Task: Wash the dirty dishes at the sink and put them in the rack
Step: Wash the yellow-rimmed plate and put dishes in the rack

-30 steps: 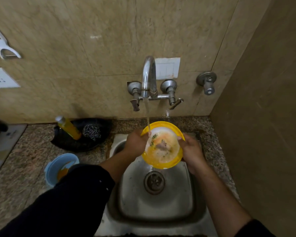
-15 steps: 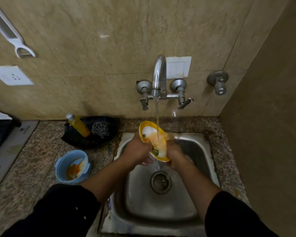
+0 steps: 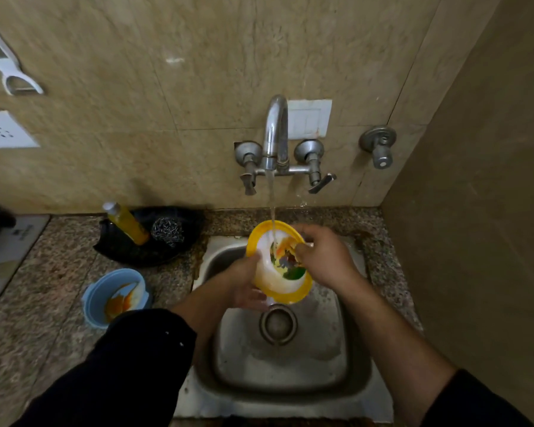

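Over the steel sink (image 3: pixel 290 365): I hold a yellow-rimmed plate (image 3: pixel 270 283) tilted under the running tap (image 3: pixel 276 134) — food scraps on its white face.
Left hand (image 3: pixel 244 283): grips the plate's left edge from beneath.
Right hand (image 3: pixel 324 257): fingers curled over the upper right rim, thumb on the soiled face.
Counter (image 3: pixel 43 288), left of sink: blue bowl (image 3: pixel 101 295) — orange residue inside.

From my remote station I record one garment: a black long-sleeved top. The left sleeve (image 3: pixel 121 365) is loose and bunched, sits high on the arm, and carries a few small white specks near its edge. The right sleeve (image 3: pixel 481 402) is the same black cloth, also high on the arm. The left grip (image 3: pixel 244 282), the right grip (image 3: pixel 324 257) and both forearms are bare.
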